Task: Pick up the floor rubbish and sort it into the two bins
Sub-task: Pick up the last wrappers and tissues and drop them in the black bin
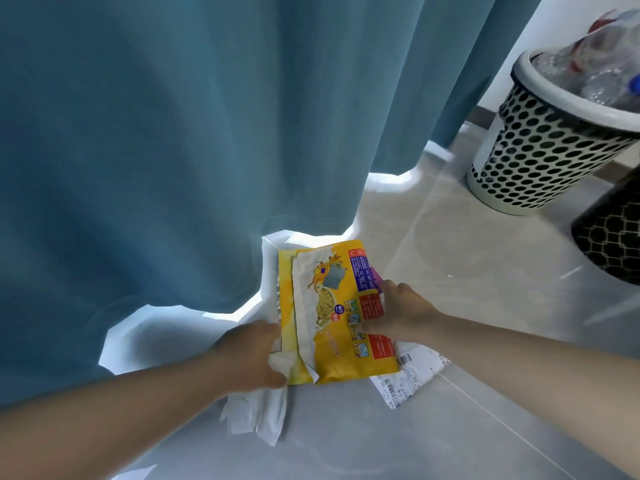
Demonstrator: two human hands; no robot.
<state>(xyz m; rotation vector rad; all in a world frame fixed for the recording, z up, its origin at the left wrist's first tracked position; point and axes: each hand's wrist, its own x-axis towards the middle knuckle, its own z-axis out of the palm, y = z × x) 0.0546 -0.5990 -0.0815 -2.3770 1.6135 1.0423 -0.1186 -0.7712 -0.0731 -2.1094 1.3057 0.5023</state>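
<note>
Curtain (173, 133): blue, hangs to the floor (450, 393) across most of my view; rubbish lies at its hem, probably why I am crouched so close.

White perforated bin (540, 147): upper right, well apart from my hands, piled with clear plastic bottles (588, 74) above its rim; I judge it the plastics bin.

Dark patterned bin (613, 233): just beside the white one, contents out of view.

Yellow food packet (332, 313): the piece in hand, low over the floor by the curtain hem, held flat between both hands so it can be gathered with what lies around it.

White tissue (256, 414): crumpled, trailing below my left hand (252, 355), whose fingers are closed on it and on the packet's left edge together.

Printed label paper (412, 375): on the floor, partly under the packet.

Right hand (401, 310): fingers curled on the packet's right edge; a small purple item (378, 277) shows at the fingertips, identity unclear.
</note>
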